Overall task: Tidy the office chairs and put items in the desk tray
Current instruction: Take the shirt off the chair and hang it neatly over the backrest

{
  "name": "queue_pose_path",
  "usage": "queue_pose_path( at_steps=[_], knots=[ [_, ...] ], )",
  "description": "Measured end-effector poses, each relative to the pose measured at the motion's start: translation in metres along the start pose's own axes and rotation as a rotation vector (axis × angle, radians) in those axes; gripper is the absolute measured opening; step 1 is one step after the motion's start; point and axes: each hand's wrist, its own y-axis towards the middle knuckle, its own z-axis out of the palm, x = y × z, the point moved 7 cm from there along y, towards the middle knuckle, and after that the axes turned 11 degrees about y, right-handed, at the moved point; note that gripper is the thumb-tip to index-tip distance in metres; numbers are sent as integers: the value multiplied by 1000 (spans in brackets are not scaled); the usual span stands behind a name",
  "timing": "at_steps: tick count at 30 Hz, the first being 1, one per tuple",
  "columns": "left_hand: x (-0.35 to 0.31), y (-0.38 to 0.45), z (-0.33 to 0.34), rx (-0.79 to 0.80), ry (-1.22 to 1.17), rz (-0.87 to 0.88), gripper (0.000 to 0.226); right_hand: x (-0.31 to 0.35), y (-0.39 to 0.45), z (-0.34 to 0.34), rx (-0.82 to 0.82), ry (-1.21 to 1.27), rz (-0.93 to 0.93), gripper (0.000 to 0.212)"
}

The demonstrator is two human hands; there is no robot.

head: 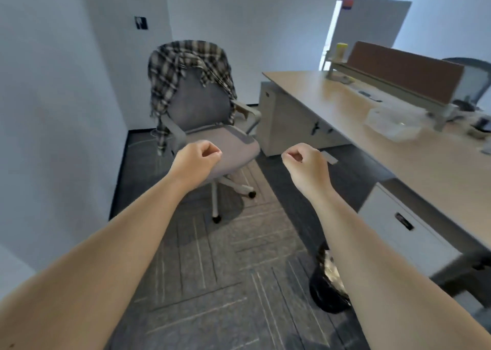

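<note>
A grey office chair (202,110) stands in the corner, pulled away from the desk and facing me. A black-and-white plaid shirt (170,65) hangs over its backrest and down its left side. My left hand (198,158) is held out in front of the seat, fingers curled shut, holding nothing. My right hand (305,161) hovers level with it to the right, also curled shut and empty. On the wooden desk (398,158) at right sits a clear plastic tray (390,122).
White drawer cabinets (289,121) stand under the desk. A brown divider panel (403,71) runs along the desk's far side, with a second chair (473,76) behind it. A black bin (329,288) sits on the grey carpet under my right forearm. Walls close off the left.
</note>
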Motion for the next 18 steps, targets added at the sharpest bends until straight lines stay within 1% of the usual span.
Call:
queue_pose_path(
  at_steps=[3,5,8,12,15,18],
  knots=[
    [41,44,-37,-61,-18,-36,24,21,44,56,35,11,-39,18],
    [70,69,-55,-78,-56,-69,26,32,71,92,74,16,-54,19],
    [111,100,-79,-110,-101,-135,25,45,112,144,131,24,-70,15],
    [161,145,-102,-183,-97,-200,26,55,169,216,220,48,-85,18],
    [201,195,-111,-209,-116,-256,26,56,221,267,276,76,-96,18],
    [231,256,-118,-238,-98,-302,26,55,286,313,316,108,-88,14]
  ],
)
